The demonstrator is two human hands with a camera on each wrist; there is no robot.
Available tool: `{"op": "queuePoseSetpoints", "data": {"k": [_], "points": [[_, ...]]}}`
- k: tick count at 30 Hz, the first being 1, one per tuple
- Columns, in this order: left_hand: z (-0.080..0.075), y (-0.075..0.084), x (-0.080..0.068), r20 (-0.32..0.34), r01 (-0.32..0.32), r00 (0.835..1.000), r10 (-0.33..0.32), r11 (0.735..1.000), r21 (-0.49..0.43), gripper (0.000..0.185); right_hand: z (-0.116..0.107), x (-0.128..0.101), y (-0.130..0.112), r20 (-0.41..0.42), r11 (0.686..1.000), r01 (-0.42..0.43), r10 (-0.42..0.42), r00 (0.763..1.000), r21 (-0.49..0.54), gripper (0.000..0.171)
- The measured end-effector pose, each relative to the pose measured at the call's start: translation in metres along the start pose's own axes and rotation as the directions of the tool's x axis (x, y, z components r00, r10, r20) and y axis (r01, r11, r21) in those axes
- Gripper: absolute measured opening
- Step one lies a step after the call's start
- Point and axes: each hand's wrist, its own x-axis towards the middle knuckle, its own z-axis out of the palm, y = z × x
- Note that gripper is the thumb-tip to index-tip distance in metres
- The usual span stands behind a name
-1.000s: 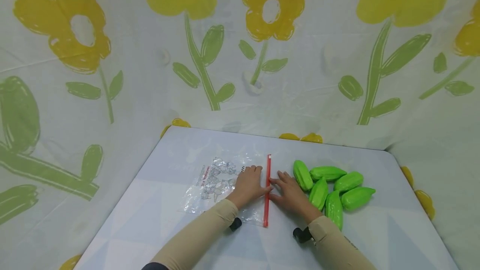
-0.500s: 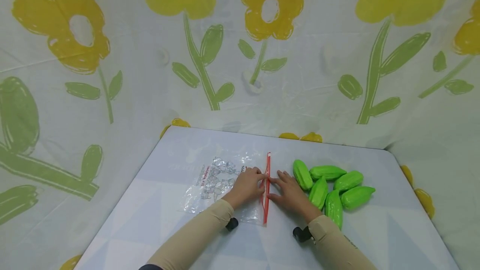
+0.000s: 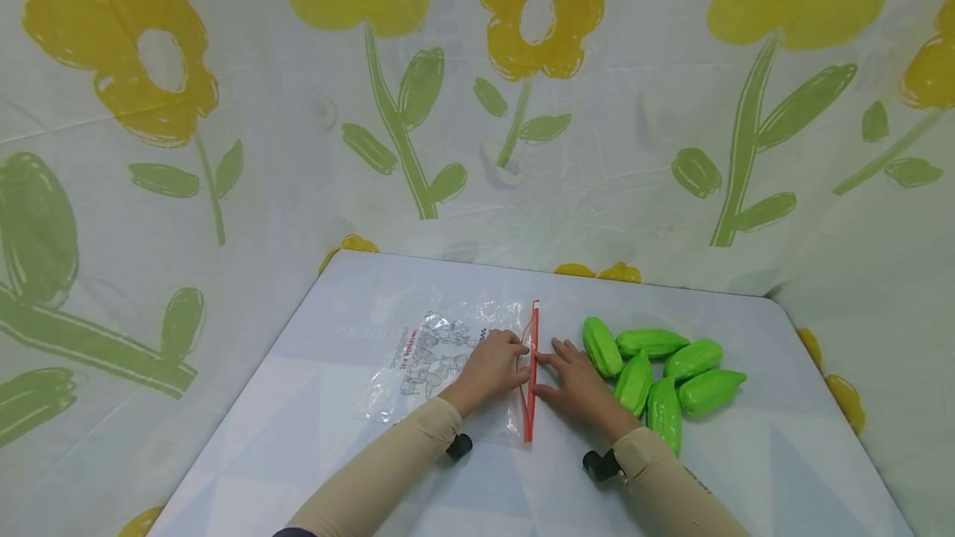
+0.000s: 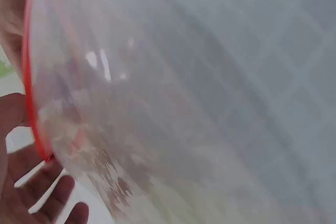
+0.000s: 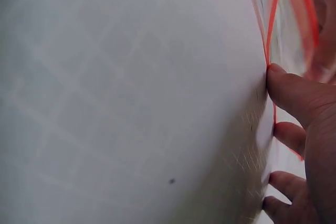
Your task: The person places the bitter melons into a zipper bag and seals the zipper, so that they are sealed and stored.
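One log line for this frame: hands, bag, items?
left hand: pinches bag's red strip | right hand: presses strip's other layer | bag: mouth parting | green fruits: beside right hand, on table

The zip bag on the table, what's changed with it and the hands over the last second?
The left hand has curled its fingers onto the upper lip of the bag's red zip strip and drawn it leftward, parting the mouth. The right hand still presses the lower lip. The clear bag and green vegetables lie unmoved.

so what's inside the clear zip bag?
Nothing shows inside the clear bag: only its printed drawing and the table through it. The left hand covers the part near the red zip strip.
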Motion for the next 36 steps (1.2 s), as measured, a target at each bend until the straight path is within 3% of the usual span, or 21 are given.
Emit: {"op": "queuePoseSetpoints", "data": {"k": [7, 16, 22, 27, 32, 36], "points": [[-0.024, 0.011, -0.003, -0.146, -0.016, 0.989, 0.023, 0.999, 0.047, 0.037, -0.002, 0.002, -0.003, 0.011, 0.999, -0.032, 0.032, 0.999, -0.008, 0.062], [-0.063, 0.012, -0.003, -0.212, -0.001, 0.977, 0.008, 1.000, 0.029, 0.040, -0.003, 0.001, -0.004, 0.026, 0.999, -0.048, 0.049, 0.998, -0.005, 0.063], [-0.061, 0.008, -0.007, -0.082, -0.037, 0.996, 0.038, 0.999, 0.015, 0.050, -0.002, 0.001, -0.003, 0.027, 0.999, -0.046, 0.047, 0.999, -0.024, 0.064], [-0.054, 0.007, -0.012, 0.032, -0.098, 0.995, 0.096, 0.992, 0.080, 0.056, -0.002, 0.000, -0.004, 0.019, 1.000, -0.021, 0.021, 1.000, -0.004, 0.065], [-0.050, 0.005, -0.015, 0.084, -0.085, 0.993, 0.079, 0.993, 0.076, 0.064, -0.002, -0.001, -0.004, 0.019, 1.000, -0.021, 0.020, 1.000, 0.005, 0.064], [-0.050, 0.001, -0.016, 0.062, -0.044, 0.997, 0.043, 0.999, 0.019, 0.072, -0.001, 0.000, -0.004, 0.015, 1.000, -0.022, 0.022, 1.000, -0.002, 0.063]]}}
